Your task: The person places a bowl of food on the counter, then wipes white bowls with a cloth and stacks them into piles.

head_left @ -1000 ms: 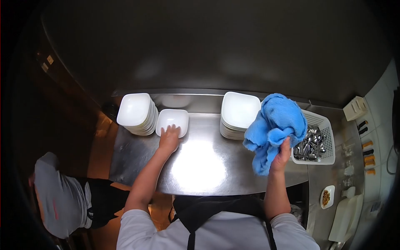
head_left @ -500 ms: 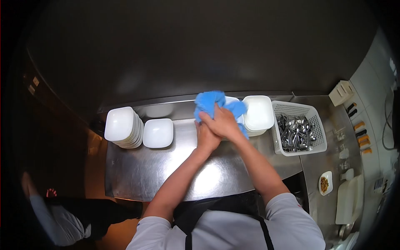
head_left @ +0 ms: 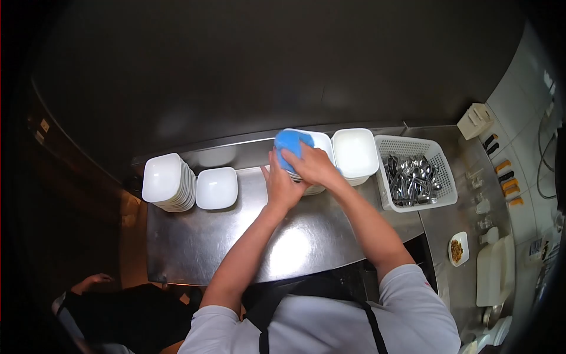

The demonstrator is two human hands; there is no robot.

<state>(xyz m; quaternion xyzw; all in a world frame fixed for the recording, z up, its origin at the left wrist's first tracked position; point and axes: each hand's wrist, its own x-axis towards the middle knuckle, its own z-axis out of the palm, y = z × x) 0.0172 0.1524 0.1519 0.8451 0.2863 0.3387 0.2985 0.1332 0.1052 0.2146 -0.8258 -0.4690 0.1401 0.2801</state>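
My right hand (head_left: 314, 164) is closed on a bunched blue cloth (head_left: 289, 143) and presses it against the left part of a white square dish (head_left: 320, 141). This dish tops the middle stack at the back of the steel counter. Crossing under my right wrist, my left hand (head_left: 284, 187) grips the near left side of the dish, one finger sticking out; its other fingertips are partly hidden by the cloth. Close on the right stands another stack of white square dishes (head_left: 355, 153).
To the left are a tall dish stack (head_left: 163, 179) and a separate white dish (head_left: 217, 188). A white perforated basket (head_left: 448, 177) of cutlery stands right. Beyond it are a small dish of food (head_left: 464, 241), glasses and knives. Another person's hand (head_left: 98, 278) shows lower left.
The cloth is bunched smaller and no longer hangs over the right of the dish, so more of the dish shows. My left hand has shifted to the dish's side. The other person has moved.
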